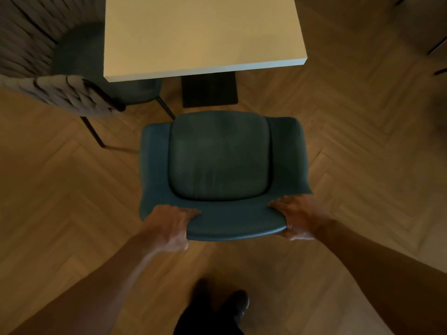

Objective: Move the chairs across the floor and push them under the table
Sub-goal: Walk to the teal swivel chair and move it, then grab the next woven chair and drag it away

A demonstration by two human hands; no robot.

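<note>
Dark shoe (238, 303) stands behind the teal chair (217, 160); left hand (169, 223) and right hand (300, 218) grip its backrest corners; seat sits short of the table (200, 32); pushed crooked, it could clip the 2nd chair (79, 90), whose blurred leg seems near

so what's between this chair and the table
Head view: just bare wood floor and the dark base, between blue chair and table.

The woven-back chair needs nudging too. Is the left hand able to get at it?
Probably not yet: the left hand grips the teal chair. Once freed, only bare floor lies between it and the woven-back chair.
</note>
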